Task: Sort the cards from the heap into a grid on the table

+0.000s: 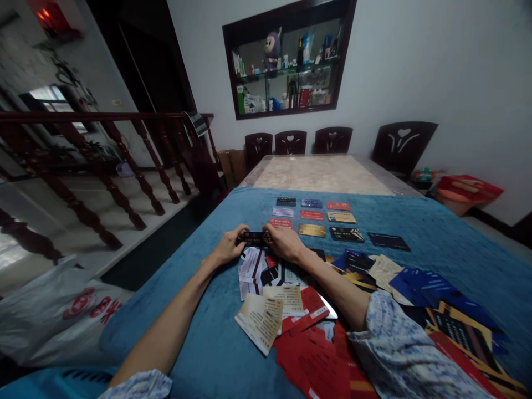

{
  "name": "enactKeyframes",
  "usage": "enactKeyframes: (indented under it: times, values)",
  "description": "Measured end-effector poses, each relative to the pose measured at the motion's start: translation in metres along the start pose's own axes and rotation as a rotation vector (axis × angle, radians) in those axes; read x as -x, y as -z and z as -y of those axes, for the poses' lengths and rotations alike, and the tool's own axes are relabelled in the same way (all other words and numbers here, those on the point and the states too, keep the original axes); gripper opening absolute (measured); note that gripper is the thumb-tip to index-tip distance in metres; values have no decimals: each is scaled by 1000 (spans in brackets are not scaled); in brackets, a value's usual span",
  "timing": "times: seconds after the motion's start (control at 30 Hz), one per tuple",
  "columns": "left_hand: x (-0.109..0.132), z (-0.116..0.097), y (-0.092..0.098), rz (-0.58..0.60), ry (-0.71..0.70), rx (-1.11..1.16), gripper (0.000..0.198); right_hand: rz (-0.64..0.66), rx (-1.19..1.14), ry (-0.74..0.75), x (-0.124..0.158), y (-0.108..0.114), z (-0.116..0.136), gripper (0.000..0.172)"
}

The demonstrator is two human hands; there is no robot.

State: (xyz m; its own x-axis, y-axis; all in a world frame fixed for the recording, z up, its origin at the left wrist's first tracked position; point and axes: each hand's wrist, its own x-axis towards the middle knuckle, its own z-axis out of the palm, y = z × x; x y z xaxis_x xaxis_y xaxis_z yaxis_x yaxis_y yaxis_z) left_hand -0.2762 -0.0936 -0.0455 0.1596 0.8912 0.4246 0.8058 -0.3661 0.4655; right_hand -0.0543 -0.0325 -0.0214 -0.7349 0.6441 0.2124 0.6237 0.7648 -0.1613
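Between my two hands is a black card with gold marks, its ends pinched by the fingers. My left hand grips its left end, and my right hand its right end. Beyond them, cards lie in rows on the blue cloth, among them a gold card, a black card with a light pattern and a dark card at the right. Nearer me are loose heaps: beige cards, red cards and blue cards. My right forearm passes over part of the heap.
The blue cloth covers the near part of the table, with a bare pale tabletop beyond. Dark chairs stand at the far end. A wooden railing and a white plastic bag are at the left.
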Motion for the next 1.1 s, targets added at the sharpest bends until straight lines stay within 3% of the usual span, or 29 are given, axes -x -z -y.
enactKeyframes:
  times: [0.23,0.43,0.73,1.1]
  values:
    - [0,-4,-2,64,-4,-46,45,27,14,-9,0,1,2,47]
    - [-2,-3,-4,78,-7,-72,45,25,-31,15,-2,-3,1,49]
    - [-3,-3,-6,-9,2,-72,45,-32,-76,44,-4,-9,-4,61]
    - [-5,-6,-4,-25,-41,-74,54,-110,-23,54,-3,-3,-3,53]
